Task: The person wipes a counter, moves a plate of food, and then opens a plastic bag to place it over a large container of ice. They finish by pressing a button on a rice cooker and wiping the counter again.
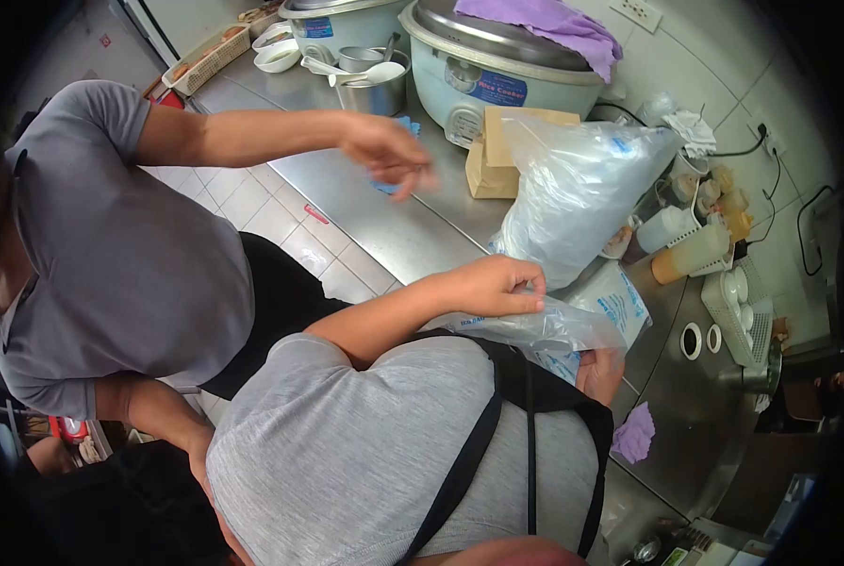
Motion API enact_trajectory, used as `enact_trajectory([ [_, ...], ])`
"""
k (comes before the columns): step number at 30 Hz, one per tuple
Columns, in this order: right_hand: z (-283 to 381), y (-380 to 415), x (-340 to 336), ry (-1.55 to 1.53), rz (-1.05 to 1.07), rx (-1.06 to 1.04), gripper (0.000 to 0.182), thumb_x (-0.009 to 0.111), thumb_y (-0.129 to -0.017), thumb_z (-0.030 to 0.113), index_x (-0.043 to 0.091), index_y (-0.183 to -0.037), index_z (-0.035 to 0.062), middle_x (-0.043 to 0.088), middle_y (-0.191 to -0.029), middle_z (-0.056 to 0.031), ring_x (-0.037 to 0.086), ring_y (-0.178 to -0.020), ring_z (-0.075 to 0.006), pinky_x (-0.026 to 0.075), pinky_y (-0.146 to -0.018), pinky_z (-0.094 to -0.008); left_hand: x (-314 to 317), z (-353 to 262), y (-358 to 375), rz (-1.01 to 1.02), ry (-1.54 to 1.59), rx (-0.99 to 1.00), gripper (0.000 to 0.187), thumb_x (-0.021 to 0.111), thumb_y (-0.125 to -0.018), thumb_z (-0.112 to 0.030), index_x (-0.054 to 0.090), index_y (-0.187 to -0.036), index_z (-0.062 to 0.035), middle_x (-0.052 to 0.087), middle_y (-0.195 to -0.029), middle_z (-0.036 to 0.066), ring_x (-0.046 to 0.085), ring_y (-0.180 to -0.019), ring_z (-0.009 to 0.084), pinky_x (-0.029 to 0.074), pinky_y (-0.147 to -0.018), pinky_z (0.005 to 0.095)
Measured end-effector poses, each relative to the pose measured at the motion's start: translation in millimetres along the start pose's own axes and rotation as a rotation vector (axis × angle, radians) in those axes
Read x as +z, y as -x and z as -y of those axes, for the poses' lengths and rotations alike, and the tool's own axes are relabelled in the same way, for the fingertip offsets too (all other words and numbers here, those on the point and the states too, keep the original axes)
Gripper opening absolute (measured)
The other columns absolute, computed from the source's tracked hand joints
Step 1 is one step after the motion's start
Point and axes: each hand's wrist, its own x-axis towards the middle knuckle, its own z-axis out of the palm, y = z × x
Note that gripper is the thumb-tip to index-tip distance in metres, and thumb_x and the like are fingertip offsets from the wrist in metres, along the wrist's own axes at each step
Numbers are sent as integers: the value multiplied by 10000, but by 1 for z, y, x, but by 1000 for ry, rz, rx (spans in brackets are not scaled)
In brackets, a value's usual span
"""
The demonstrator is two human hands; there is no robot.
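Observation:
My left hand (505,287) is closed, fingers curled with the tips pinching the upper edge of a clear plastic bag (563,325) with blue print. Across from it, my right hand (601,373) grips the bag's other end, its fingers partly hidden by the film. The bag lies stretched between both hands, close to my chest. Just beyond are a flat pack of blue-printed bags (615,300) and a big bulging clear sack (578,189) filled with whitish plastic. A brown paper bag (490,170) stands behind the sack.
At left a co-worker in grey reaches a blurred hand (389,156) over the steel counter (375,222). Rice cookers (497,80) and a metal pot (375,94) stand behind. Sauce bottles (691,253), a white basket (731,311) and a purple cloth (635,434) are to the right.

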Motion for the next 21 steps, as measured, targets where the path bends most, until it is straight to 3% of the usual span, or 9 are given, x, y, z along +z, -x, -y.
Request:
enact_trajectory([
  [3,-6,-2,-27,-111,36,19,243,454,-832,74,424,-1053,-22,516,-1019,-131,521,-918,-221,414,-817,-345,7,-3,-9,12,-11,42,239,562,-775,-295,524,-846,-71,445,-529,24,423,-488,110,339,-469,258],
  [6,0,3,-38,-179,-58,40,237,467,-830,82,428,-1042,-16,515,-1022,-134,521,-921,-224,409,-830,-359,15,-2,-19,80,-18,18,231,562,-768,-287,530,-847,-73,458,-536,39,441,-495,131,347,-476,270],
  [11,-1,9,-58,-143,-28,-10,244,446,-847,113,423,-1062,0,508,-1039,-151,517,-937,-245,408,-845,-382,22,-3,-29,160,-19,13,222,567,-755,-266,533,-840,-64,504,-571,62,488,-528,166,376,-502,290],
  [15,-6,8,-66,-193,-137,23,273,432,-857,141,404,-1094,7,494,-1063,-166,504,-965,-267,407,-851,-404,18,5,-28,99,20,27,234,565,-768,-264,530,-882,-62,459,-541,34,446,-504,128,353,-482,263],
  [17,-4,8,-59,-214,-96,21,281,429,-859,146,398,-1100,6,488,-1073,-167,500,-975,-270,408,-848,-407,10,3,-23,81,-2,-40,227,571,-753,-260,534,-853,-60,514,-578,61,503,-540,163,389,-515,276],
  [21,-9,7,-55,-225,-4,25,282,415,-863,153,399,-1099,0,483,-1078,-168,502,-971,-268,415,-830,-401,2,8,-6,4,-8,-98,249,576,-754,-263,531,-885,-56,486,-570,42,471,-533,143,375,-507,265],
])
